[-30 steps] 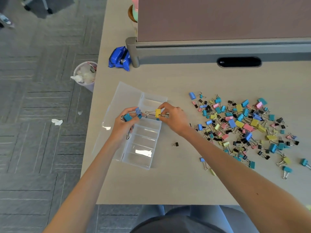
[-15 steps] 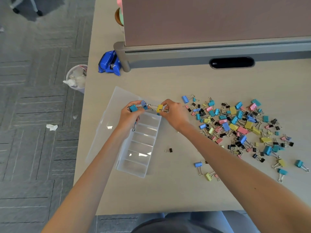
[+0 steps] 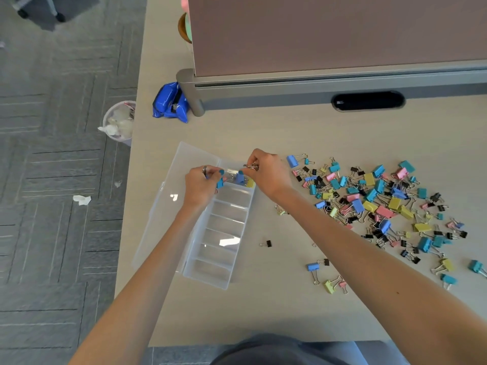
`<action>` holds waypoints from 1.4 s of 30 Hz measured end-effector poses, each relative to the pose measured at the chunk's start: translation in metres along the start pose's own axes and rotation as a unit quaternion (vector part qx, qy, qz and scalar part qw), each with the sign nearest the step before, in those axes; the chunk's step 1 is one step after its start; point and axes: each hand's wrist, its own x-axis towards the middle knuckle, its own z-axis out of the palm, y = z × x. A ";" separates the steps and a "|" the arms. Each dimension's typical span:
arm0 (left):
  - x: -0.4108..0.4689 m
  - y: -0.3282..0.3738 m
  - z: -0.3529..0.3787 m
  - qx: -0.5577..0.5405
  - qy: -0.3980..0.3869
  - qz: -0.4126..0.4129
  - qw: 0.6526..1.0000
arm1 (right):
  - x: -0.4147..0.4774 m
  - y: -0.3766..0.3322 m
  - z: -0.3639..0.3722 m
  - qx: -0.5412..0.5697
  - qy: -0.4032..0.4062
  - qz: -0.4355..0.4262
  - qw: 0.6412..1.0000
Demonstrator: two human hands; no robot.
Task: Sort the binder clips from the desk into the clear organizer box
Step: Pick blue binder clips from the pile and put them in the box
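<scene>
Clear box (image 3: 210, 272) lies open at the desk's left, lid flat to its left; blue (image 3: 239, 178) and yellow (image 3: 249, 183) clips sit at its far compartment. Many coloured clips (image 3: 382, 204) lie scattered right

Organizer box (image 3: 210, 272) lies left of the binder clips (image 3: 382, 204) on the desk (image 3: 276, 133).

Legible text, labels, brands, numbers, signs: none. Blue packet (image 3: 170, 103) at the desk's (image 3: 290, 133) far left edge: no print resolvable. Clear organizer box (image 3: 210, 270), binder clips (image 3: 382, 204): unmarked as far as can be seen
</scene>
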 end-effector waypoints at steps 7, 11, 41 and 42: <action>0.007 -0.003 -0.014 0.037 0.039 0.072 0.996 | 0.018 -0.006 0.012 -0.035 -0.061 -0.075 0.995; 0.018 -0.010 -0.017 0.071 0.034 0.086 0.993 | 0.022 -0.004 0.016 -0.067 -0.096 -0.119 0.986; 0.002 0.017 -0.006 0.363 -0.146 0.291 0.873 | -0.010 -0.005 -0.004 0.259 -0.077 0.025 0.962; 0.001 0.017 -0.006 0.367 -0.144 0.289 0.872 | -0.010 -0.007 -0.004 0.263 -0.094 0.029 0.960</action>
